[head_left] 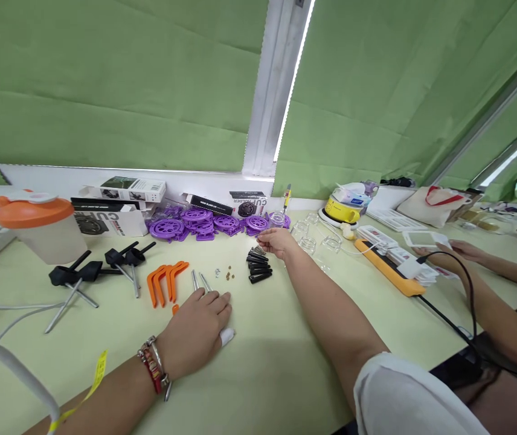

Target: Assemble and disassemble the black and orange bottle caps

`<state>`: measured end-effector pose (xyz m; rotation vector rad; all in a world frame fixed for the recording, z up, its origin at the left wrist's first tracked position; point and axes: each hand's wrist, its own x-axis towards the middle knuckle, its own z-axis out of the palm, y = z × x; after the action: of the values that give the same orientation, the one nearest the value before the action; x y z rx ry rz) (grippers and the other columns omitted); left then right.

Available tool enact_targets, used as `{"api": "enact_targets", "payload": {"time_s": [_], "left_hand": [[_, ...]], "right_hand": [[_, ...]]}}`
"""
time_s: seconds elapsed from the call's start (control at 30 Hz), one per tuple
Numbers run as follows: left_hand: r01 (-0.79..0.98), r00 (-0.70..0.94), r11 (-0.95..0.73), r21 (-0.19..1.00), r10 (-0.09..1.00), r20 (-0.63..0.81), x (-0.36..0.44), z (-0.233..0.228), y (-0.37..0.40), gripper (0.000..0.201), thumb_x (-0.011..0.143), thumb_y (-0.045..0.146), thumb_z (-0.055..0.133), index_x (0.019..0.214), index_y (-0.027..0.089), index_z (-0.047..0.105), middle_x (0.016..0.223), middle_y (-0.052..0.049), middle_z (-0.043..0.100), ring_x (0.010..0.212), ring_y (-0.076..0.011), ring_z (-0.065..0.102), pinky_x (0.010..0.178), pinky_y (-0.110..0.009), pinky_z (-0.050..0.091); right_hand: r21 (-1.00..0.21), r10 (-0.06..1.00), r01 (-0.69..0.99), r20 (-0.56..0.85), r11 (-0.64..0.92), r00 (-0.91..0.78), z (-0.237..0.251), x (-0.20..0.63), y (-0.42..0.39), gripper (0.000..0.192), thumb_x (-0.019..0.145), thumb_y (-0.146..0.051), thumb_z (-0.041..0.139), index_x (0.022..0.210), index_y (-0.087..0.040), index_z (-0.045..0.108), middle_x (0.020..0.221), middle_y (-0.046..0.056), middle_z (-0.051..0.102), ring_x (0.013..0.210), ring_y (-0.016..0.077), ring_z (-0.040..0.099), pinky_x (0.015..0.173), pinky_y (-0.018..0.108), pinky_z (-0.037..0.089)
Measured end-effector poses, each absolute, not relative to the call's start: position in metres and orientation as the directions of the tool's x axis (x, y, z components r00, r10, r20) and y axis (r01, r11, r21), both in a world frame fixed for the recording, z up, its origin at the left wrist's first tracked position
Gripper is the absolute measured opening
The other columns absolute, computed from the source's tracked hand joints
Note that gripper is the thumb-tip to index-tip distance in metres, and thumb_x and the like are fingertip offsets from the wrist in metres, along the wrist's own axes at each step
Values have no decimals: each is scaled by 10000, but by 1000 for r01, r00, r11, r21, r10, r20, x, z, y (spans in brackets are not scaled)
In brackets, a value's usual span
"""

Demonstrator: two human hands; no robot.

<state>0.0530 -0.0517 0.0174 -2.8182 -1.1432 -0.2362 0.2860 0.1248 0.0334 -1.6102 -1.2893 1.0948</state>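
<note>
My left hand (197,329) rests palm down on the pale green table (276,374), its fingertips touching two metal rods (200,281); a white bandage wraps one finger. Orange curved plastic pieces (164,281) lie just left of it. My right hand (276,241) reaches far forward, fingers pinched at a small bunch of metal screws (258,250) above a row of black plastic sleeves (258,269). Whether it grips anything I cannot tell. Tiny brass bits (229,275) lie between the hands.
Purple plastic wheels (204,225) and product boxes (118,205) line the back. An orange-lidded shaker (36,226) and black-headed metal stakes (90,275) sit left. Clear glass jars (317,238), a yellow device (342,211) and an orange power strip (388,269) lie right. Another person's arms (489,284) work at the right.
</note>
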Motion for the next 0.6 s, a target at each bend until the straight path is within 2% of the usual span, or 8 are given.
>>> {"api": "enact_targets", "payload": {"time_s": [0.1,0.23,0.4,0.6], "left_hand": [[699,708,-715,-28,686,169,53,17,-51,332,910,363,424,1147,202,592,1267,-76,582,1077,-242,530,942,-430,331],[703,705,-711,-26,690,165,55,19,-51,323,906,349,435,1139,198,600,1273,-81,579,1084,-246,530,934,-431,339],[700,707,-714,-19,689,160,55,21,-51,328,907,341,434,1150,195,600,1273,-90,581,1092,-250,530,936,-435,340],[702,703,-713,-6,690,173,56,22,-52,306,901,333,449,1136,210,601,1268,-79,588,1095,-249,537,951,-436,332]], "right_hand": [[-859,987,503,-12,-92,159,33,290,124,93,721,-62,623,773,-137,603,739,49,649,679,146,606,618,253,493],[-686,985,727,104,-30,138,30,292,119,163,638,6,628,717,-135,648,861,93,665,872,215,604,738,279,459],[-494,991,869,97,-36,96,23,289,111,197,637,20,605,741,-129,682,869,126,679,866,237,611,700,266,433],[-355,993,934,90,-40,77,18,288,109,230,692,-6,582,842,-148,683,918,126,683,883,225,607,687,255,410]]}}
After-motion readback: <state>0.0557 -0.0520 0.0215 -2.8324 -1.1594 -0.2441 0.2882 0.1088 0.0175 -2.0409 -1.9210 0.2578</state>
